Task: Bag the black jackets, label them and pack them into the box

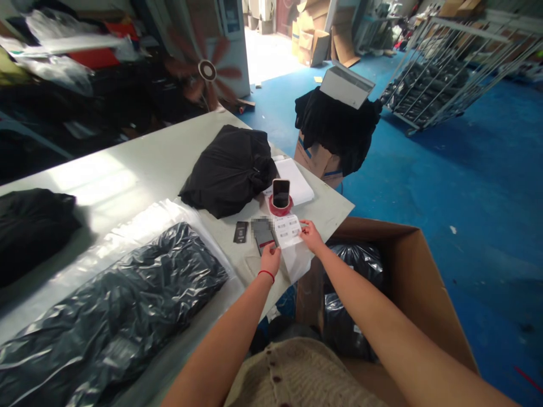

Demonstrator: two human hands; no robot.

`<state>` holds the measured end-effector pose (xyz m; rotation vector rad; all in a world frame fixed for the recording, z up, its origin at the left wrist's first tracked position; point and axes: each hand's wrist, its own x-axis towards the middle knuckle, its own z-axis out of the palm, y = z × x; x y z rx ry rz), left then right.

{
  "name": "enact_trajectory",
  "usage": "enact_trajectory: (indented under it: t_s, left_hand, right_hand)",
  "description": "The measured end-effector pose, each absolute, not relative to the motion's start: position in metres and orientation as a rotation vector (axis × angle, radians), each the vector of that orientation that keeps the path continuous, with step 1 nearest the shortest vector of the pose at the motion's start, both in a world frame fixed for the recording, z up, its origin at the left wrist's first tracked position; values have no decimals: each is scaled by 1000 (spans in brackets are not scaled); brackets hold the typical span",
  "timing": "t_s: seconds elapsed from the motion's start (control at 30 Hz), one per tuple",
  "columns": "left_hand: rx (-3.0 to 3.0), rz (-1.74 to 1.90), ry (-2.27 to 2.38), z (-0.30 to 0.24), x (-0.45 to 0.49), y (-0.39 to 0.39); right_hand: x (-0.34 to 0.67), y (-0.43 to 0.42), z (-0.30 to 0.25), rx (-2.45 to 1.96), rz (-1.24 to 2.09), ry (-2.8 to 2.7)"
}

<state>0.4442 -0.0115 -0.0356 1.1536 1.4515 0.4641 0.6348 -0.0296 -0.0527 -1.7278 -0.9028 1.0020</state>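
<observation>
Your shirt (pixel 297 376) sits bottom centre; mid-frame, your left hand (pixel 270 260) pinches the grey phone (pixel 263 232), right hand (pixel 312 236) the labels (pixel 288 228): hold these flat.

No text is legible: the white label sheet (pixel 288 228) bears several small blocks of dark print, and the black card (pixel 240 232) on the surface (pixel 161 164) carries faint pale marks, all characters being too small to read.
</observation>
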Motion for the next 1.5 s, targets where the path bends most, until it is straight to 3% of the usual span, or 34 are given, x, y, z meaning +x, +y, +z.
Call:
enact_trajectory:
  t_s: [0.2,0.73,1.0,1.23,1.33,1.5]
  left_hand:
    - [719,521,1330,-30,461,16]
    - [527,519,1278,-36,469,12]
    - [592,472,1302,-34,468,10]
    - [727,449,1342,-17,457,5]
    - [822,593,1320,-5,437,-1]
    - [1109,838,1246,7,366,-13]
  right_hand:
    - [634,-36,-42,-1678,1101,-1027]
    - [641,-22,-38,-1748,1109,-777]
    - [629,-36,-23,-1945,928,-886]
    - [606,-69,38,-1827,296,-1262]
    - [586,-70,53,-1737,420,-1251]
    - [523,-47,37,-1607,942,-1119]
